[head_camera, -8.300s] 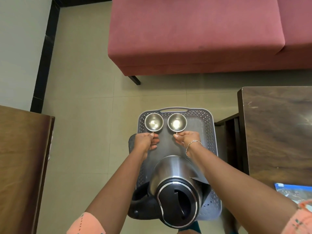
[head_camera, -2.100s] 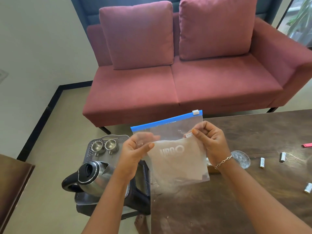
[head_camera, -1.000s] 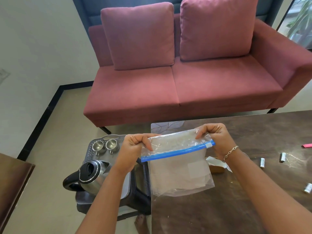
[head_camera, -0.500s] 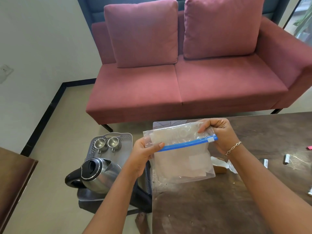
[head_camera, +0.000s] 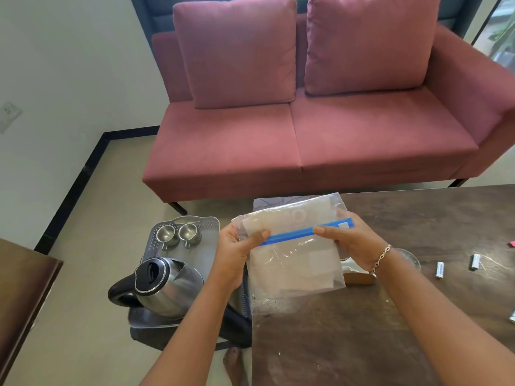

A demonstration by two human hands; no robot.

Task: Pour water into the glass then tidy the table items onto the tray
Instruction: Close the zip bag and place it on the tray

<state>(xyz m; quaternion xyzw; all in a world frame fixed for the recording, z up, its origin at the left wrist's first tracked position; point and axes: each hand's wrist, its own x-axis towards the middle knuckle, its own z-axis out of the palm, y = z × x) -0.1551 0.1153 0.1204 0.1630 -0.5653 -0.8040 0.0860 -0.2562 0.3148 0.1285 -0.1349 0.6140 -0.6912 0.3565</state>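
A pink sofa (head_camera: pixel 306 129) fills the far side, with the dark tabletop (head_camera: pixel 390 316) near right. Left of it, a grey tray (head_camera: pixel 207 246) carries a steel kettle (head_camera: pixel 170 288) and two steel cups (head_camera: pixel 178 234). Above the tabletop's left edge, the left hand (head_camera: pixel 237 252) and right hand (head_camera: pixel 354 243) hold a folded clear zip bag (head_camera: pixel 295 263), fingers (head_camera: pixel 257 236) pinched closed on its blue strip. A glass (head_camera: pixel 409 257) stands just right of the right wrist, two batteries (head_camera: pixel 457 266) beyond.
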